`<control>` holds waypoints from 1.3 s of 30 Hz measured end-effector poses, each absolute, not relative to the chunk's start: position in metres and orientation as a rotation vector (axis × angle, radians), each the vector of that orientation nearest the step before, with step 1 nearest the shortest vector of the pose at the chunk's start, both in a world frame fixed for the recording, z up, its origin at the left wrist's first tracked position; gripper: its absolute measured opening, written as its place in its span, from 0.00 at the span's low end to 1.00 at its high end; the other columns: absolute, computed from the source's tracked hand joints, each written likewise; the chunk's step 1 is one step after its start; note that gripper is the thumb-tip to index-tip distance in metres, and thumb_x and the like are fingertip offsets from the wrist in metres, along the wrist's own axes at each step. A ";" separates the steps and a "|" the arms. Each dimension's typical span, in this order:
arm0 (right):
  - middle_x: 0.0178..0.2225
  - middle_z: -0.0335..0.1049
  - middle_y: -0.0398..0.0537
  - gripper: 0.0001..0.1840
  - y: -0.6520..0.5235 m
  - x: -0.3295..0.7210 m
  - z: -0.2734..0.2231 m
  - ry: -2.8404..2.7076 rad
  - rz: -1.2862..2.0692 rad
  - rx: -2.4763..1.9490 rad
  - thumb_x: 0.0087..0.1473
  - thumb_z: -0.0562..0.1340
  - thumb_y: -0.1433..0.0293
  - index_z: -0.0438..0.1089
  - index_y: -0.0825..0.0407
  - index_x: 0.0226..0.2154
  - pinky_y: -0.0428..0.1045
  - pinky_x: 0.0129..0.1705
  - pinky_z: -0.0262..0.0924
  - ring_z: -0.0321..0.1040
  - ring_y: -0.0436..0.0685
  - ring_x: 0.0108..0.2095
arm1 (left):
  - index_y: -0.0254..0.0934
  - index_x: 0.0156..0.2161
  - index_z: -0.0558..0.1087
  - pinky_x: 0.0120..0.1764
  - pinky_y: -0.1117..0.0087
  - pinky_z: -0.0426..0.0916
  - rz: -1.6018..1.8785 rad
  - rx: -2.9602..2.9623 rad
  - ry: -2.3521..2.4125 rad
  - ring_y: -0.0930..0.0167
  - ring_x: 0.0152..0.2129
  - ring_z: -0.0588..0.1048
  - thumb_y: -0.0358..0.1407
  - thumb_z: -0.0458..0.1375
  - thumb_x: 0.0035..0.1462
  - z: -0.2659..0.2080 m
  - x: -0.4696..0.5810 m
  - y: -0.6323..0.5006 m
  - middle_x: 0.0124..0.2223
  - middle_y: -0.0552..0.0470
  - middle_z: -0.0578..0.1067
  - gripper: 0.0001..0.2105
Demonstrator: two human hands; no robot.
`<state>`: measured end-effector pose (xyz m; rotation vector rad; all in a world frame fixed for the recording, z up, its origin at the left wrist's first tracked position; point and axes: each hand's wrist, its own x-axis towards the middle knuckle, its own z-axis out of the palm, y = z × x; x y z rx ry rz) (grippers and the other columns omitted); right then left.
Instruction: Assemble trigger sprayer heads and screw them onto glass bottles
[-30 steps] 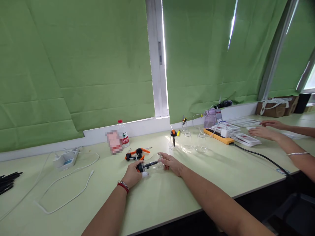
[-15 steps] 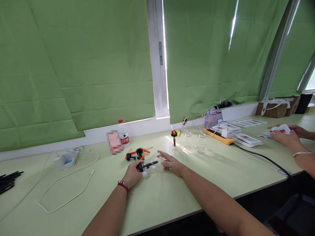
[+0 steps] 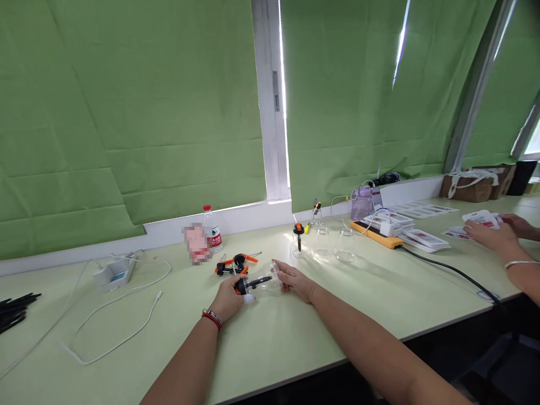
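Note:
My left hand [image 3: 226,299] is closed around a black-and-orange cap [image 3: 240,287]; a black stem [image 3: 261,282] reaches from it to the right. A clear glass vessel [image 3: 272,286] lies sideways around that stem. At its far end, my right hand [image 3: 298,284] grips the glass with curved fingers. Just behind my left hand lie more black-and-orange caps [image 3: 239,260] with thin rods. Farther back, one vessel stands upright with a similar cap [image 3: 298,229] on it. Beside it are clear glass vessels [image 3: 323,254], hard to make out.
A water bottle [image 3: 214,233] stands by the sill. White cables and a white power strip [image 3: 118,271] lie left, black sticks [image 3: 17,312] at the edge. An orange power strip [image 3: 375,235], card stacks [image 3: 424,241] and a purple bottle [image 3: 361,205] are right, where another person's hands [image 3: 489,233] hold cards.
My hands and the glass vessel stay almost where they were. At the right, the other person's hands have shifted slightly with the cards.

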<state>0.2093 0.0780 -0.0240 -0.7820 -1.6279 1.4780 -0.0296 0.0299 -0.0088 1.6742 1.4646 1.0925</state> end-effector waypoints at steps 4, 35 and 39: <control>0.57 0.54 0.49 0.39 0.077 0.213 -0.023 -1.642 1.493 -0.730 0.46 0.64 0.57 0.52 0.39 0.59 0.47 0.30 0.57 0.63 0.46 0.26 | 0.33 0.41 0.73 0.34 0.69 0.64 1.105 1.657 1.466 0.70 0.27 0.67 0.37 0.70 0.26 -0.008 -0.030 0.030 0.31 0.52 0.71 0.30; 0.51 0.60 0.49 0.34 0.078 0.211 -0.024 -1.622 1.529 -0.712 0.45 0.65 0.60 0.59 0.43 0.55 0.47 0.29 0.57 0.59 0.45 0.25 | 0.32 0.42 0.72 0.33 0.70 0.64 1.054 1.728 1.470 0.71 0.26 0.68 0.40 0.69 0.29 -0.010 -0.030 0.029 0.30 0.53 0.70 0.30; 0.49 0.61 0.48 0.32 0.077 0.210 -0.023 -1.615 1.530 -0.729 0.47 0.64 0.60 0.59 0.45 0.55 0.46 0.28 0.56 0.58 0.44 0.23 | 0.31 0.43 0.72 0.33 0.70 0.64 1.053 1.720 1.453 0.71 0.26 0.67 0.40 0.70 0.28 -0.010 -0.029 0.029 0.29 0.54 0.70 0.31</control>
